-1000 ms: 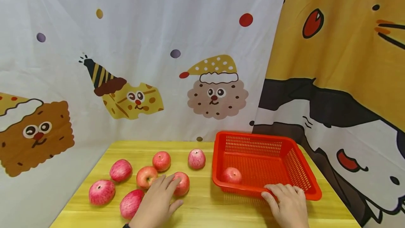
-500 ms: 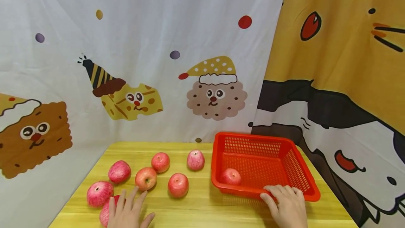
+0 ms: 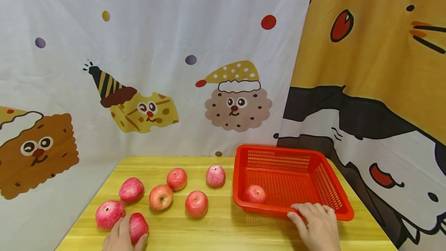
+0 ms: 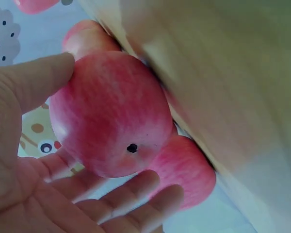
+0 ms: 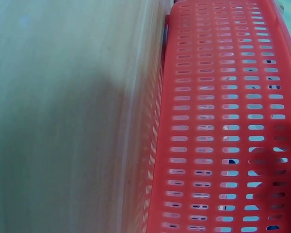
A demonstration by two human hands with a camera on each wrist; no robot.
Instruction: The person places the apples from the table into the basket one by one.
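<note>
At the front left of the table, my left hand holds a red apple, thumb on one side and fingers on the other. In the left wrist view this apple fills the space between thumb and fingers, its dark stem end showing. On the right stands a red plastic basket with slotted walls, one apple in its near left corner. My right hand grips the near rim, thumb outside and fingers over the edge. The right wrist view shows mostly the basket's slotted wall.
Several more apples lie on the yellow wooden table: a pink-red apple beside my left hand, a yellowish apple farther in, and a pale-streaked apple near the basket. A printed cloth hangs behind the table.
My left hand has moved left and toward me, away from the middle apples, and taken hold of the front-left apple. That apple first shifted left, then right. My right hand stays on the basket rim.
</note>
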